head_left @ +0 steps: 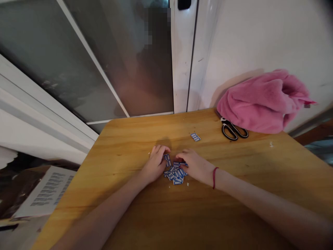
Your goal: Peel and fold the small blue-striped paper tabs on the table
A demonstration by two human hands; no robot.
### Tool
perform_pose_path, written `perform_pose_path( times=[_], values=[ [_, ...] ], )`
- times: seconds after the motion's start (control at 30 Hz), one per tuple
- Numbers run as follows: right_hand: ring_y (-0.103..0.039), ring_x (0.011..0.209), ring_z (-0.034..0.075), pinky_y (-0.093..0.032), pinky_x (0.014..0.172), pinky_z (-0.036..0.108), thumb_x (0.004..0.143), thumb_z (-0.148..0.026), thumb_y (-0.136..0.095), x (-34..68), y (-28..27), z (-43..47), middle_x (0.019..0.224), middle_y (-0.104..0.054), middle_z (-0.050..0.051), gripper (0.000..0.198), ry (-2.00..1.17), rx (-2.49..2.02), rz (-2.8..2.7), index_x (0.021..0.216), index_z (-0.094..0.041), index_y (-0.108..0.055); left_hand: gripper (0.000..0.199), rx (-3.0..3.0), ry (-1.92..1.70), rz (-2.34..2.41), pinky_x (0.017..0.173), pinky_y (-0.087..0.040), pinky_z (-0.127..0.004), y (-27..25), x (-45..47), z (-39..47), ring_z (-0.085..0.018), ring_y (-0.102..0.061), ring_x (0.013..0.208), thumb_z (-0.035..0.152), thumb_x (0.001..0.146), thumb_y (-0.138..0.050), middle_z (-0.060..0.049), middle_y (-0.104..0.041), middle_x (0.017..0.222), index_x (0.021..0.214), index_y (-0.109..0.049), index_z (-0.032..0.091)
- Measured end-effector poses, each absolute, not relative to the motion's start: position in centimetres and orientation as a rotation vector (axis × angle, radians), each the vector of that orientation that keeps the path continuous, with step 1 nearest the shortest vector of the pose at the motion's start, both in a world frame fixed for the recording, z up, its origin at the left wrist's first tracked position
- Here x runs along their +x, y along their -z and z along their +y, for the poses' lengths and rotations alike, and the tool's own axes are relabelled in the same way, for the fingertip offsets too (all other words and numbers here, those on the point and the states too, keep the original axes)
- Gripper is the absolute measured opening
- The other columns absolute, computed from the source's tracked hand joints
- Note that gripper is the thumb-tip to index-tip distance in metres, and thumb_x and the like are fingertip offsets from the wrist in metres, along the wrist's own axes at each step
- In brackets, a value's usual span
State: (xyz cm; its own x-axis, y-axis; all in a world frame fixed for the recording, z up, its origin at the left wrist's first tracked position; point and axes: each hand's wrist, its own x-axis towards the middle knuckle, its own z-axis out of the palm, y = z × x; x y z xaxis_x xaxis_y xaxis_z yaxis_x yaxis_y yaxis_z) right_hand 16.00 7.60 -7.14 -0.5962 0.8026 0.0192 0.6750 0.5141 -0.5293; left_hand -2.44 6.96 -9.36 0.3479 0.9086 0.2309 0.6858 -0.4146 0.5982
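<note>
Blue-white pieces indistinct, scissors partly hidden

Wooden table beneath the fingers: yellow-brown top, visible grain, rounded corner beyond and to the left of them. Straight ahead, past the far edge, tall glass panes in a white frame; the panes are grey and cloudy, with blurred reflections. A dark fitting sits high on the upright, above and slightly right of the fingers. Far to their right, a plain off-white wall with faint marks. Low on their left, beside the table, a box with printed lettering. Lighting is dim and uneven, with soft shadows on wall and tabletop.
</note>
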Motion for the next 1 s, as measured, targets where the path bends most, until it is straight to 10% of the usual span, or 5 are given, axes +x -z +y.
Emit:
perform_pose_path(
  times=[1.0],
  values=[
    [-0.049,0.098,0.02,-0.04,0.085,0.034,0.07,0.0,-0.052,17.9,6.5,9.4,0.101,-0.057,0.009,0.043,-0.597,-1.154,-2.572,0.111,-0.013,-0.051,0.033,2.218,-0.729,1.395,0.083,-0.036,-0.031,9.0,-2.4,6.9,-0.018,-0.042,0.093,-0.002,0.069,-0.04,-0.002,-0.05,0.092,0.093,-0.048,0.02]
  ],
)
